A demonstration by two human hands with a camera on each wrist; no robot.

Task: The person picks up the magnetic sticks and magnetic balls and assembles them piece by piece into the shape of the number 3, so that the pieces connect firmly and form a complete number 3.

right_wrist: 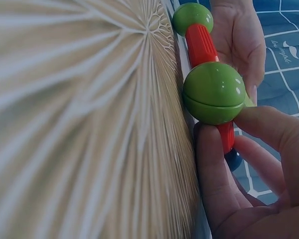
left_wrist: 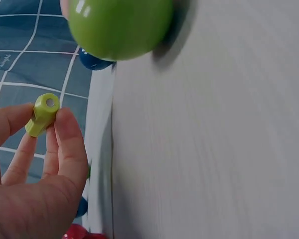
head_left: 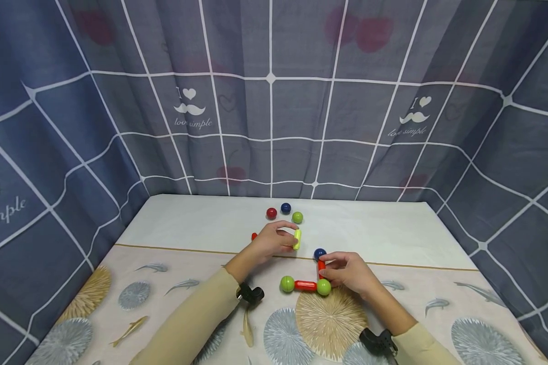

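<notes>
My left hand (head_left: 273, 239) pinches a short yellow-green rod (head_left: 297, 240) between thumb and fingertips above the table. In the left wrist view a round metallic spot shows on the end of that yellow-green rod (left_wrist: 44, 110). Lower right, my right hand (head_left: 348, 272) grips a red rod (head_left: 321, 267), which runs between a dark blue ball (head_left: 319, 254) and a green ball (head_left: 323, 287). From this green ball a second red rod (head_left: 305, 286) leads left to another green ball (head_left: 287, 284), forming an L. Fingers partly cover the gripped red rod (right_wrist: 226, 138) in the right wrist view.
Farther back lie a loose red ball (head_left: 271, 213), a blue ball (head_left: 285, 208) and a green ball (head_left: 297, 217). A red piece (head_left: 253, 236) shows partly behind my left hand. A patterned cloth (head_left: 228, 324) covers the near table; a checked curtain (head_left: 297, 111) hangs behind.
</notes>
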